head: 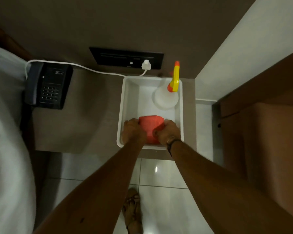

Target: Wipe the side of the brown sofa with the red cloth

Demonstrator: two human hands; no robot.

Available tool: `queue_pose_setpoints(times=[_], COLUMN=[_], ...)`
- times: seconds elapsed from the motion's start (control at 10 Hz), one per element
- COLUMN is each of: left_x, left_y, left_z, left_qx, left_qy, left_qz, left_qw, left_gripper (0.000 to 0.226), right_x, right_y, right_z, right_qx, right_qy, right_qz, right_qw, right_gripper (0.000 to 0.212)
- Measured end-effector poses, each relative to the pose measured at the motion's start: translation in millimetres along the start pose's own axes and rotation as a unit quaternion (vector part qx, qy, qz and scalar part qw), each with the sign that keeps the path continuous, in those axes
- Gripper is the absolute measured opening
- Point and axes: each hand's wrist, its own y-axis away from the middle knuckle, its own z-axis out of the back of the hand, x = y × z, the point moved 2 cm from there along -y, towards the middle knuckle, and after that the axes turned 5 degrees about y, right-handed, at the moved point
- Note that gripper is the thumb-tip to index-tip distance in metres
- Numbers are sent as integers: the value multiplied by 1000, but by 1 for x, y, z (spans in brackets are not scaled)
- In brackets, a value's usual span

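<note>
Filling the right side of the frame, the brown upholstered sofa shows its side panel with no cloth on it, so by my judgement no wiping has begun. At left of centre the grey-brown bedside table top carries a black push-button telephone in the upper left and a white rectangular plastic tray at centre. Inside the tray, towards its upper right corner, stands a translucent spray bottle with a yellow and orange trigger head. At the tray's lower end lies the folded red cloth, clamped between both hands: left hand closed on its left edge, right hand closed on its right edge. Outstanding, as judged: lifting the cloth clear, carrying it to the sofa side, wiping
</note>
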Motion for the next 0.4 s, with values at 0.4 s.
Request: queue_pose_setpoints(times=[0.4], left_x=[-17], left_y=[15], left_z=[10], left_qx=[3], left_qy=[-94], left_qz=[-43], left_qw=[995], left_gripper=[54], right_x=[23], right_y=[35], right_z=[10], right_qx=[-104], right_qy=[89], right_qz=[2], right_qw=[991], right_gripper=[47])
